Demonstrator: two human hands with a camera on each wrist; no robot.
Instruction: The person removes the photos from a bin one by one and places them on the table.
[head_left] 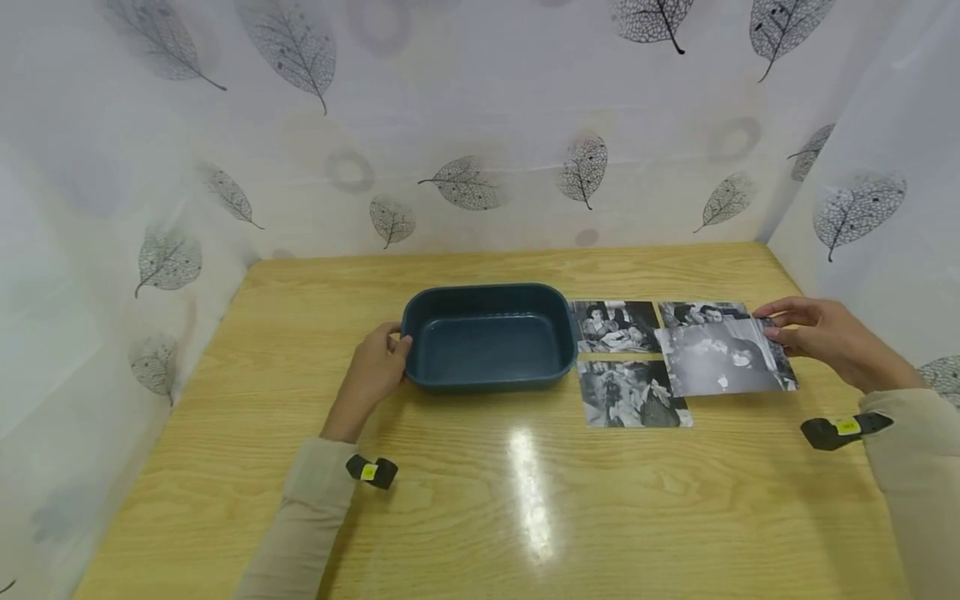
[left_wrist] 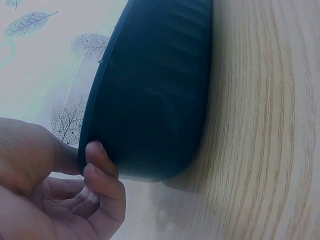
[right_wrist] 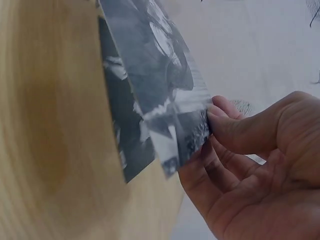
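Note:
A dark teal rectangular plastic bin (head_left: 480,387) sits on the wooden table, its hollow facing up. My left hand (head_left: 375,362) pinches the bin's left rim, thumb at the inside edge and fingers outside, as the left wrist view shows from close by. On the right, my right hand (head_left: 832,337) holds a black-and-white photo (head_left: 720,358) by its right edge, between thumb and fingers. That photo is raised and tilted over another photo (head_left: 701,311), which it partly covers. Two more photos lie flat beside the bin, an upper one (head_left: 617,327) and a lower one (head_left: 633,396).
The light wooden table (head_left: 450,500) ends at a pale curtain (head_left: 495,108) with leaf prints, which stands behind it and along both sides. A black strap with a yellow label (head_left: 847,427) is on each sleeve near the wrist.

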